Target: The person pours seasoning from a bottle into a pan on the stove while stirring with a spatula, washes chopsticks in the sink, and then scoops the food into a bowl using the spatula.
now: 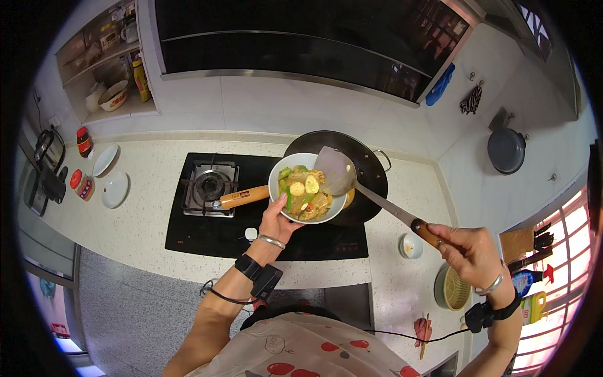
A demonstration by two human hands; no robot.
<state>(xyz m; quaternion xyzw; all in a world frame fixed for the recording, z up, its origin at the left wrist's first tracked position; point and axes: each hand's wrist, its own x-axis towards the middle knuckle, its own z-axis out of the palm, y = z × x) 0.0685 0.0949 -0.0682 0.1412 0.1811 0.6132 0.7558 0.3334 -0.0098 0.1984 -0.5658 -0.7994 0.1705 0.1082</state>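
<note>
My left hand (279, 217) holds a white bowl (340, 207) by its near rim and underside, above the near left side of a black wok (372, 198). Cooked food (301, 193) with green pepper pieces and round, pale yellow egg-like slices lies in the bowl. In my right hand (464, 249) is the wooden handle of a metal wok spatula (334, 172), whose blade rests over the bowl's right side. Some yellowish food shows in the wok just beside the bowl. The wok's wooden handle (245, 196) points left, towards the left burner.
The gas hob (212, 240) has a bare left burner (209, 185). Two white dishes (115, 189) and jars (83, 184) stand left. On the right are a small bowl (411, 246), a colander (454, 288), chopsticks (425, 337) and a knife block (517, 241). A range hood (292, 56) overhangs the back.
</note>
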